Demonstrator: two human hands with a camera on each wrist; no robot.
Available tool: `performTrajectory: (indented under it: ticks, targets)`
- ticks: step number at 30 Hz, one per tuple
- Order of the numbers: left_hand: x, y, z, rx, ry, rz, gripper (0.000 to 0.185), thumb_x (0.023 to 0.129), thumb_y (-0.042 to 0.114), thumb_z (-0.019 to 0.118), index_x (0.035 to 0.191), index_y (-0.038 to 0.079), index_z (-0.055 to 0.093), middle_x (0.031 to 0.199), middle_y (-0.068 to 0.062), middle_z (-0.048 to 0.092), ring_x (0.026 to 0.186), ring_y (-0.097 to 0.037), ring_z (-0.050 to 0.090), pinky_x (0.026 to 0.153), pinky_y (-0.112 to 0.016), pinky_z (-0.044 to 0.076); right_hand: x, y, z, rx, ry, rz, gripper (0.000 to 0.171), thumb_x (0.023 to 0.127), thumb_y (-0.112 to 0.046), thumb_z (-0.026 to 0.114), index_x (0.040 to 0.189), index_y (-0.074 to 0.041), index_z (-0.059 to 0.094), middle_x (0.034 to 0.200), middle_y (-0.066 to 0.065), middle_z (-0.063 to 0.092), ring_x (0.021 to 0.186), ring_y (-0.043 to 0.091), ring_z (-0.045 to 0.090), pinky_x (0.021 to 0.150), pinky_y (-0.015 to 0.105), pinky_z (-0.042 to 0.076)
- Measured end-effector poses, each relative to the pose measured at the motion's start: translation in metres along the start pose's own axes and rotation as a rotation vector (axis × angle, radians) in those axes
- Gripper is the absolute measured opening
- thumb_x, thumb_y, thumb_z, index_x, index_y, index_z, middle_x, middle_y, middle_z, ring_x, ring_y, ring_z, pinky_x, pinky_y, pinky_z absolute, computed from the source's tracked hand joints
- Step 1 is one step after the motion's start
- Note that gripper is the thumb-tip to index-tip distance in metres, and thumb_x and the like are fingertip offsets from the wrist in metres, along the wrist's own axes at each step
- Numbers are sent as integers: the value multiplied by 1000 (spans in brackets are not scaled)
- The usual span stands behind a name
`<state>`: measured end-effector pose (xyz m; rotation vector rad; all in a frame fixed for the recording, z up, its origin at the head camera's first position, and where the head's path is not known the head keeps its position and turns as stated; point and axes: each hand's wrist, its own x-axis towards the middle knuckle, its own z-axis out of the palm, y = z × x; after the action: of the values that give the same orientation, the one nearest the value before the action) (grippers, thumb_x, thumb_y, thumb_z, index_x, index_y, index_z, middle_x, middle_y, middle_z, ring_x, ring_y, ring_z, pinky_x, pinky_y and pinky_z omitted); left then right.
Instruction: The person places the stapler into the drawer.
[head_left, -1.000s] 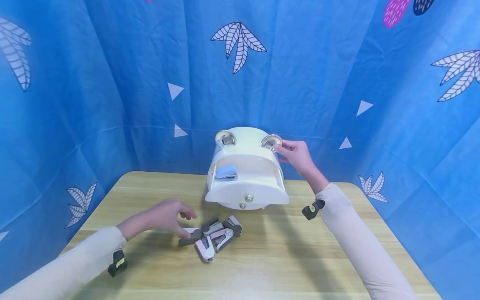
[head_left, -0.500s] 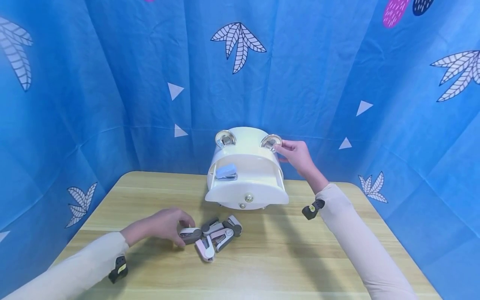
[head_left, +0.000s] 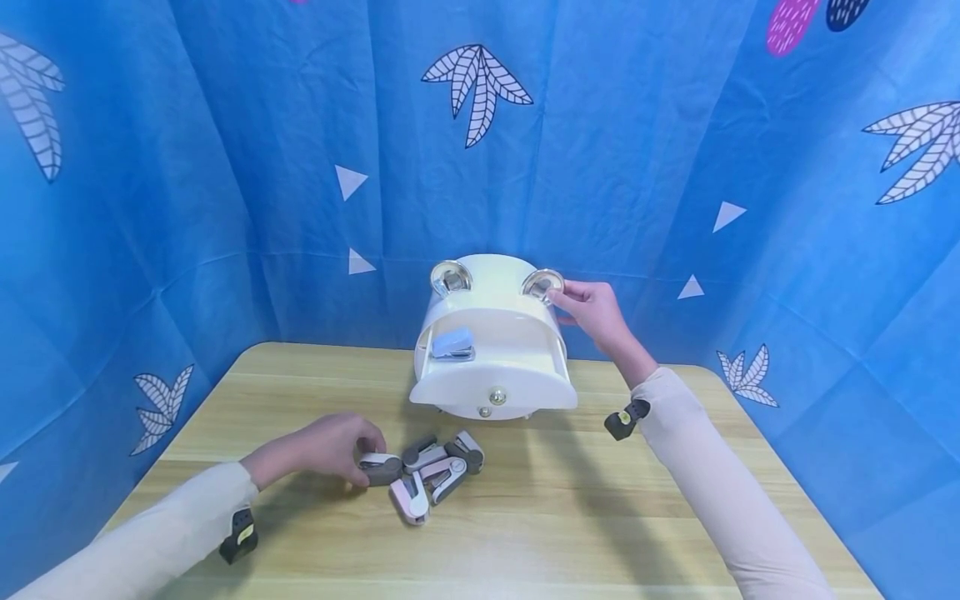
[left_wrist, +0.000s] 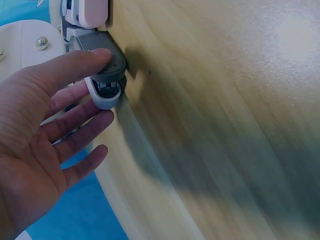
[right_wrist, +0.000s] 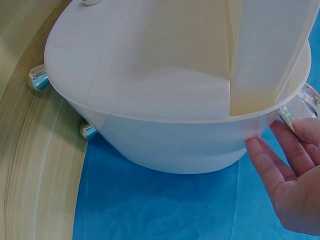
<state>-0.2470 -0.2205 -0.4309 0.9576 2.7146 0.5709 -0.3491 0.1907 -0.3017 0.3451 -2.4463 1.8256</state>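
Note:
My left hand (head_left: 330,446) pinches a grey-and-white mini stapler (head_left: 384,471) at the left end of a cluster on the table. In the left wrist view, the thumb lies on its grey side (left_wrist: 102,55) and the index finger is at its white side; the other fingers are spread. At the back, my right hand (head_left: 596,312) holds the shiny metallic ear (head_left: 542,285) of a white rounded storage box (head_left: 495,279), thumb in front and fingers behind. The box's upper drawer (head_left: 517,346) is pulled out, with a blue stapler (head_left: 453,343) at its left side.
Right of the held stapler lie several mini staplers: a pink-and-white one (head_left: 410,500), another pink one (head_left: 444,477), and a grey one (head_left: 467,452). A second shiny ear (head_left: 451,277) tops the box's left. Blue patterned curtain (head_left: 300,208) surrounds the wooden table (head_left: 570,517).
My left hand has come down onto the end stapler and closed thumb and finger on it; the stapler has turned slightly. The right hand has stayed on the ear.

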Motion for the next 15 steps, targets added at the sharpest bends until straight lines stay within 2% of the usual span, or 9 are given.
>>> performTrajectory:
  ticks: [3,7,10,15]
  targets:
    - [-1,-1,-3,18,10,-6,29,65,18,91,89,22,76,88,14,70,82,-4,61,75,-27,53,0,1,0,-6,-3,3,40,99,-21,67,132,2,65,134,25,65,123,25,65,98,48,56]
    - [-2,1,-16,51,43,-11,27,64,16,89,89,21,77,88,12,69,81,-4,60,73,-26,52,0,2,0,3,-10,-1,40,99,-19,67,132,2,65,134,24,65,124,27,64,97,46,57]
    - [-1,4,-33,77,71,-1,27,66,15,89,90,21,78,86,12,68,80,-6,60,72,-26,52,0,2,-1,9,-10,-4,39,99,-18,67,132,3,65,133,24,65,123,26,65,97,47,57]
    - [0,17,-73,121,110,-51,32,70,16,89,101,18,79,90,9,70,82,-11,62,73,-30,53,0,2,-1,4,-5,-8,39,100,-18,67,132,3,65,133,24,65,120,23,66,97,49,56]
